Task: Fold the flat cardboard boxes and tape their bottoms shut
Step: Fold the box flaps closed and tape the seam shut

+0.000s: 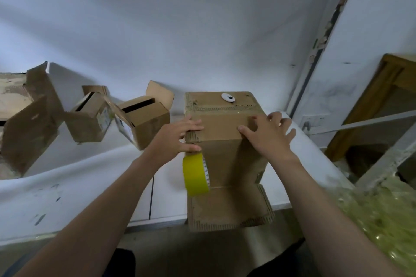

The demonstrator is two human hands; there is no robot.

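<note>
The light is dim, cool and even, with a bluish cast. The wall (202, 18) looks brightest at the far left. Soft-edged shadows fall on it behind the open boxes (144, 119). The wide lens bows the near edge of the desk (67, 186) and stretches the forearms (101, 220). The yellow-green heap (382, 220) at lower right is smeared, and detail is slightly soft throughout.

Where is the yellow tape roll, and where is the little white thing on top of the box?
yellow tape roll (194, 174), head view, its yellow outer band.
little white thing (227, 97), head view, its white body.
</note>
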